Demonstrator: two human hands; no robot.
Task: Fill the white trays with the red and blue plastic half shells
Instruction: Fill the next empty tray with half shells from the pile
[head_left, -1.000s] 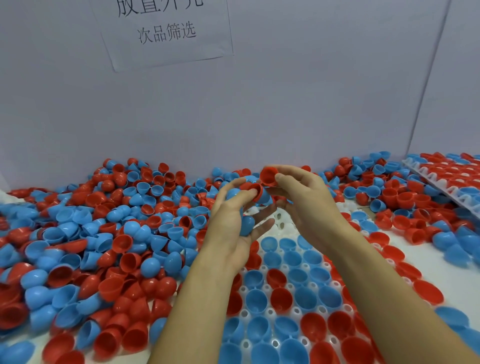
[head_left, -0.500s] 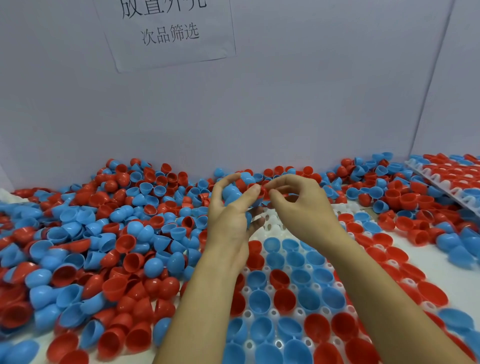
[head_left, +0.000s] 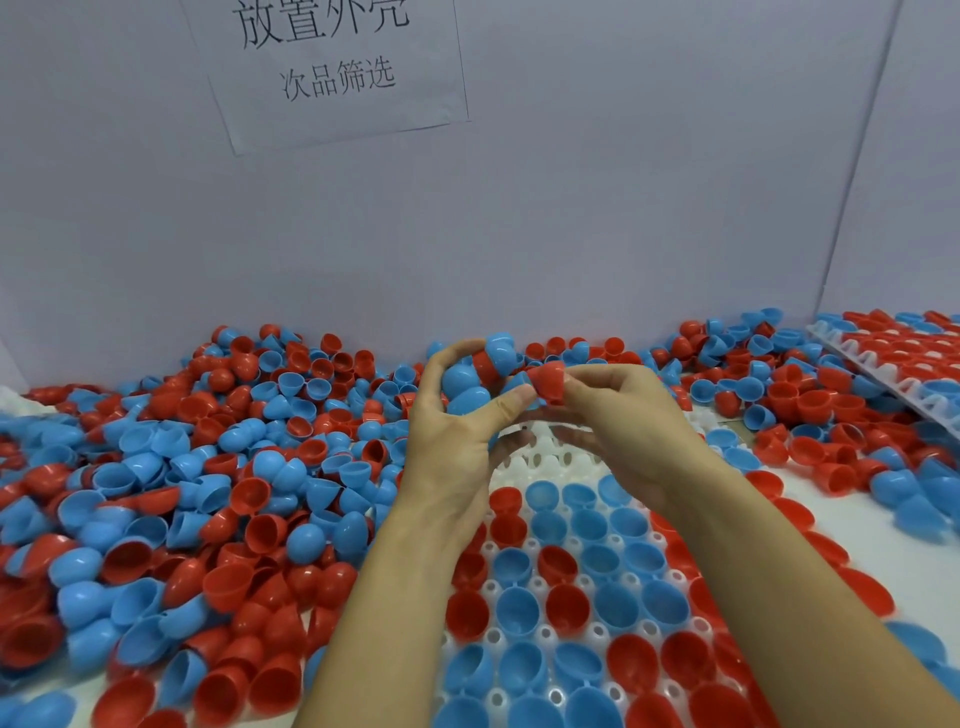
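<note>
Red half shell is pinched in the right hand, held above the far end of the near white tray, touching the left thumb tip. Left hand is curled round a clutch of shells, blue w/ a red one between, so both hands are occupied, neither slack. Tray under the wrists: near and middle rows mostly filled, red & blue mixed, cups up; far rows are bare white pockets, approx. a couple of rows left, I'd say. Second tray far right looks full. Loose pile covers the counter left & along the wall, w/ a paper sign up top. Plenty of stock remains.
</note>
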